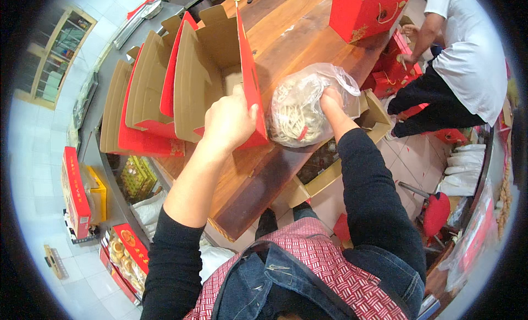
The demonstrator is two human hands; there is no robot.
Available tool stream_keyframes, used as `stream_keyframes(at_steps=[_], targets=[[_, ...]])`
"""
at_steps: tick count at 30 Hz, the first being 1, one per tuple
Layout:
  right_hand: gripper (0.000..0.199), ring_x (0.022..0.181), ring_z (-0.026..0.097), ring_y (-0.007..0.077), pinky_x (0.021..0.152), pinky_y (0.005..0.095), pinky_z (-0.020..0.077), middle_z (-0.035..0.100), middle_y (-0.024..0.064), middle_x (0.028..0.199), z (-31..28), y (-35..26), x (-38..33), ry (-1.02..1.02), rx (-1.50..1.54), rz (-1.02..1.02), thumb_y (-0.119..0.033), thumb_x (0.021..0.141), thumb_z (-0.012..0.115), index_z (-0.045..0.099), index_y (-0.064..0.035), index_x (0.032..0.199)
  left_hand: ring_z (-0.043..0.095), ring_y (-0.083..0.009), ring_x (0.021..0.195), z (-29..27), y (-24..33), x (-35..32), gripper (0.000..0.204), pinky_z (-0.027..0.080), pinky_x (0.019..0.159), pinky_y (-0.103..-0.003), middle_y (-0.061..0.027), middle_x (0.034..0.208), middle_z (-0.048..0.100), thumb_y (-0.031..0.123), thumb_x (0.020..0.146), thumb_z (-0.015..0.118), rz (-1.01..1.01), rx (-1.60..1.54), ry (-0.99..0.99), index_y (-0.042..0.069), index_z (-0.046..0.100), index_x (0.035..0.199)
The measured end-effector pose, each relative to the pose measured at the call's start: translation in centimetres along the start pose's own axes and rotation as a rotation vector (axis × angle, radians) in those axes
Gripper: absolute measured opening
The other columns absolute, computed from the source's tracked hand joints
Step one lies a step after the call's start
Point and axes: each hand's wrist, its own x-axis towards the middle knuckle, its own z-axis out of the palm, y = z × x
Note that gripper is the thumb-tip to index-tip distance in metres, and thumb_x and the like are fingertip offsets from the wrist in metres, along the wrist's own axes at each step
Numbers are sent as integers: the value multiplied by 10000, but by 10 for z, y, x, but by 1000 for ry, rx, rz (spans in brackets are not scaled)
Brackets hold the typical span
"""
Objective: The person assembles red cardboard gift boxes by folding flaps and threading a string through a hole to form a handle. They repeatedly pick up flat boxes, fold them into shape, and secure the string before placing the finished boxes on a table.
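Box (220,72) at my left hand (228,122): red outside, plain brown card inside. Bag (308,105) in my right hand (333,102): clear plastic, pale cream noodles, small red tag. Table (291,39): reddish-brown streaked wood. My sleeves (374,193): black. My apron (330,265): red and white woven check. Co-worker's shirt (473,50): white.

I see a long wooden table (308,39), a row of folded red cartons (144,100) at left, another person in a white shirt (467,50) bending over red boxes (390,72), white tiled floor (38,155).
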Motion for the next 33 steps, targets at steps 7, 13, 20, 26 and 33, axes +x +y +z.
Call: stream_keyframes(at_steps=[7,13,20,26,33], targets=[[287,988,555,350,832,428,434,589,214,1004,-21,-14,-23,115,117,-232,-221,810,456,573,-45,1005,563,-439,731,-2,-28,-79,247,451,661,-504,-273,738,574,149,795,513,-93,94,-68,-26,449,958],[303,714,597,253,664,371,457,625,124,824,-87,11,-4,430,-43,-577,-276,853,482,585,-41,1014,551,-447,721,-22,-44,-190,258,436,652,-517,-280,726,566,134,782,530,-161,81,-264,-24,438,964],[157,421,497,108,414,268,408,552,50,547,-250,-84,-136,-227,173,-717,-124,784,552,576,13,713,572,-416,745,-34,-53,-200,330,456,687,-491,-234,767,597,330,817,527,-82,135,-218,19,517,926],[152,482,561,194,469,359,446,586,104,546,-252,-107,-135,-494,-445,-867,-98,690,574,599,-8,570,554,-368,960,19,-56,-69,336,447,812,-436,-255,943,588,216,762,536,26,-92,11,-37,514,984],[164,515,503,63,472,208,408,584,9,641,-229,-127,-247,-66,1078,-948,-196,818,605,638,-39,789,617,-209,685,21,-65,-63,210,499,659,-344,-113,824,635,120,757,483,-347,-1100,-378,-24,581,874]])
